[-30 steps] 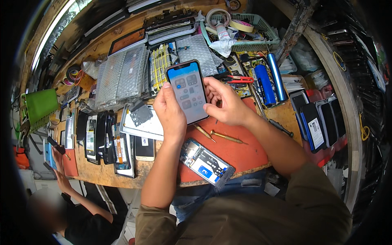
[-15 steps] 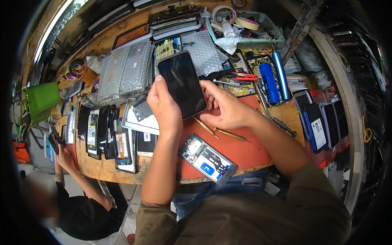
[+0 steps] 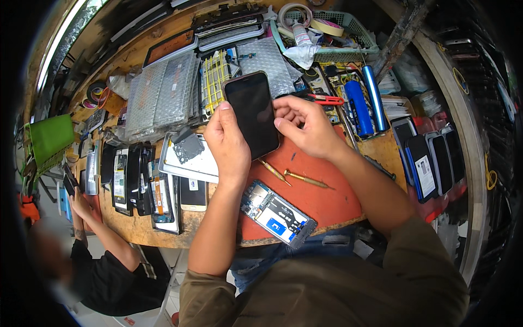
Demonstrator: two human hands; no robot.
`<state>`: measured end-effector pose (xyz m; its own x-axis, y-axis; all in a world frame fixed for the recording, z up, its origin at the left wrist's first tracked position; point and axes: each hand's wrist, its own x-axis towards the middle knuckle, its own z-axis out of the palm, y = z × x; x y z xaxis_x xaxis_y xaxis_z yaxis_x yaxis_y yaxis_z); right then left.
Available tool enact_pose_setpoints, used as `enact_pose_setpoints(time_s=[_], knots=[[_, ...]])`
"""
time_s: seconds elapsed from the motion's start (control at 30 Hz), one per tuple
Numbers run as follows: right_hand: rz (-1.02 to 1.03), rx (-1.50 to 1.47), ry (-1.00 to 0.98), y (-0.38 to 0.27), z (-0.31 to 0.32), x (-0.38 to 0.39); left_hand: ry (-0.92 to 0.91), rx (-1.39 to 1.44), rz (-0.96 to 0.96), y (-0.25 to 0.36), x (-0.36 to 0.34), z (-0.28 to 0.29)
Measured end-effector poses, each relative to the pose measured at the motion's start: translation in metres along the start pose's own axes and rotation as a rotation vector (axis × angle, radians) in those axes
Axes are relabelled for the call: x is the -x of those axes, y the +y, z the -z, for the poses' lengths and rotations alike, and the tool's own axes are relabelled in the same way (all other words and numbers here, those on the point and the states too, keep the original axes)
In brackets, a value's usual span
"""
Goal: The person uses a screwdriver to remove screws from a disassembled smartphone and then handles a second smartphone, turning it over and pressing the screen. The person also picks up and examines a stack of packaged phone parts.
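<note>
My left hand is closed round the lower left side of a smartphone with a dark screen, held above the bench with its screen toward me. My right hand is beside the phone's right edge. Its fingers are loosely curled, with a gap between thumb and forefinger and nothing seen between them. Whether the fingertips touch the phone's edge I cannot tell. Below lies an opened phone with its circuit board and battery exposed, on a red mat. Two thin brass-coloured screwdrivers rest above it.
Several phones and phone parts stand at the left. Behind are bubble-wrapped packs and a green basket with tape rolls. Blue cylinders and red-handled pliers lie at the right. A person sits at the left holding a phone.
The phone in my left hand has turned more upright. My right hand has shifted up and slightly right along the phone's edge. The opened phone and screwdrivers stay on the mat.
</note>
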<state>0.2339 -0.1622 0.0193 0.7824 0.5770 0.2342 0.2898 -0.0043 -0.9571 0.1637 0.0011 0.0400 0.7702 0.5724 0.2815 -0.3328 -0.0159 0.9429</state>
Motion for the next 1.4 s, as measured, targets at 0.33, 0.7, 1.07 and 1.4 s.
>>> enact_pose_setpoints(time_s=[0.33,0.7,1.07,1.4], knots=[[0.094,0.000,-0.202,-0.004,0.003,0.003,0.072,0.117,0.279,0.004,-0.002,0.002],[-0.003,-0.153,0.030,0.005,-0.002,-0.005,0.024,0.041,0.232,-0.008,-0.006,0.009],[-0.006,-0.175,-0.022,0.001,0.011,-0.004,-0.086,0.060,0.219,-0.017,0.011,0.004],[-0.052,-0.162,-0.010,0.010,0.009,-0.006,-0.029,0.071,0.311,-0.010,0.006,0.002]])
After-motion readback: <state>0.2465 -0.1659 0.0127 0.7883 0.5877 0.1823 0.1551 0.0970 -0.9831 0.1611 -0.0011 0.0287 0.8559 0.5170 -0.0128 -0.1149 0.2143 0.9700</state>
